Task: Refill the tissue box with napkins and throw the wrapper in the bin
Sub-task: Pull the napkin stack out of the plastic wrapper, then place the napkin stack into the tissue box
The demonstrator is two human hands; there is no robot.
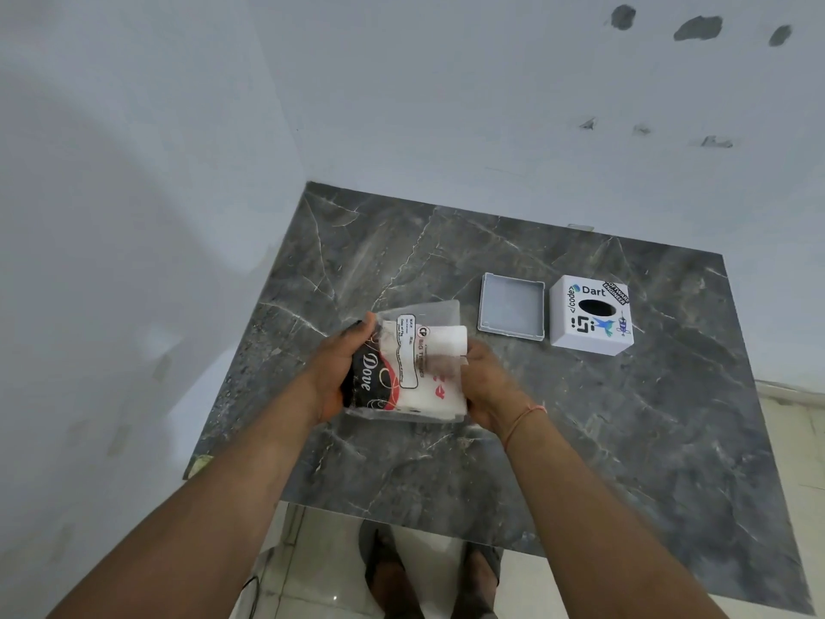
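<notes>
A clear plastic napkin pack (404, 373) with black, red and white print is held above the marble table (625, 440). My left hand (339, 373) grips its left side. My right hand (484, 386) holds its right end, where white napkins (446, 339) show at the open side of the wrapper. To the right on the table stands the white tissue box (589, 317) with stickers and a dark oval slot on top. Its grey lid-like base (511, 311) lies flat beside it, hollow side up.
The table sits in a corner against white walls (402, 105). Light floor tiles (321, 565) and my feet in sandals (428, 574) show below the table's near edge. No bin is in view.
</notes>
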